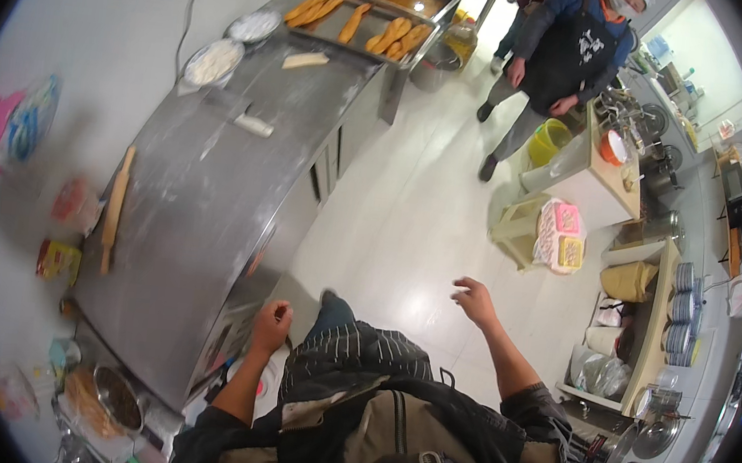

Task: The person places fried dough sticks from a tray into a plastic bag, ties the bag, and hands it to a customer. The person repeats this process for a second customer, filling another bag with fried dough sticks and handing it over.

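My left hand [271,324] hangs beside the front edge of a stainless steel worktable [173,266], its fingers curled in and no object visible in it. Out over the pale floor, my right hand [473,301] is empty, with thumb and fingers apart. A wooden rolling pin [117,207] lies along the table's wall side. Farther up the tabletop is a cleaver [254,124] with a pale handle. Beyond it lies a strip of dough [306,60]. Two bowls stand by the wall: a bowl of white flour or dough [213,63] and a bowl of white powder [255,25].
A metal tray [329,39] of fried dough sticks [353,23] sits before a fryer [413,0]. A person in a black apron [566,49] stands in the aisle, another person partly behind. On the right are a stool [518,229], a yellow bucket [549,141] and an open shelf [650,325].
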Available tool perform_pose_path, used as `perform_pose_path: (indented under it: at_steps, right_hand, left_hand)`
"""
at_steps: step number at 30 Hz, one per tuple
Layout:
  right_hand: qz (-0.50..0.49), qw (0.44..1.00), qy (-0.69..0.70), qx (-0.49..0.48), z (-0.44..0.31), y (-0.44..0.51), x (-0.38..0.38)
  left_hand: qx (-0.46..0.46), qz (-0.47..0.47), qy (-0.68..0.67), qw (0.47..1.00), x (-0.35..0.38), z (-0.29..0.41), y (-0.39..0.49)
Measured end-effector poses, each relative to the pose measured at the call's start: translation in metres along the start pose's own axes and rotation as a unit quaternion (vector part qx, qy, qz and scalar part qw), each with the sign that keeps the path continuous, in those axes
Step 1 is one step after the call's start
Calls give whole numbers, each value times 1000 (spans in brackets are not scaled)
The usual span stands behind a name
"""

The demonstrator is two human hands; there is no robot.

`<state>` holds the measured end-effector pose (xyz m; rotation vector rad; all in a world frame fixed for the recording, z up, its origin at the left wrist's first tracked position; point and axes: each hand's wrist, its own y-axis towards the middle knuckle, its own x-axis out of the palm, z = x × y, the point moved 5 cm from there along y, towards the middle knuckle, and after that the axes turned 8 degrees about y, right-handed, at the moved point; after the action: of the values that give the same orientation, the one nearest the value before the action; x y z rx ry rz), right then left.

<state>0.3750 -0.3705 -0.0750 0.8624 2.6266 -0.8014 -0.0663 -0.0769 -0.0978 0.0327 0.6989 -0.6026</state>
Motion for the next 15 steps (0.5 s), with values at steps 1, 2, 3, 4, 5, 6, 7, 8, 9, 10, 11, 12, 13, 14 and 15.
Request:
perform_pose_path:
  at_steps: [1,2,3,4,5,6,7,8,9,10,11,12,13,14,15]
  right_hand:
    - [-6,999,25,-24,-28,39,-6]
    - [-22,997,60,-48,-56,76,-12]
    - [-11,998,17,-64,-84,109,-22]
    - [-10,997,-11,-79,-110,141,-33]
    - [22,985,-125,-118,-136,170,-48]
    - [29,980,-136,-145,-157,193,-61]
    - [44,973,-133,-183,-175,215,-76]
    - [48,983,-108,-142,-181,233,-92]
    - [48,990,-74,-111,-186,253,-108]
    - [41,996,-31,-77,-192,284,-126]
    - [55,994,-24,-96,-201,315,-147]
    - [62,994,0,-90,-204,343,-163]
    - [73,995,31,-60,-202,370,-177]
    - [78,995,44,-48,-201,401,-193]
    - [95,991,86,-44,-198,431,-207]
  left_hand:
    - [34,1,-30,999,8,25,39]
    - [20,1,-20,1000,18,42,74]
    - [28,12,-25,999,26,59,109]
    - [34,20,-32,999,38,75,144]
    - [25,19,-41,999,53,90,175]
    - [16,12,-46,999,68,105,201]
    - [4,1,-54,999,82,123,231]
    - [16,-25,-63,998,100,148,257]
    - [18,-50,-76,996,117,174,278]
    - [10,-69,-100,993,134,204,306]
    - [49,-72,-111,990,148,241,334]
    - [69,-91,-126,985,157,276,357]
    - [76,-133,-99,983,169,310,384]
    - [89,-183,-95,974,181,342,411]
    - [102,-232,-105,962,191,374,438]
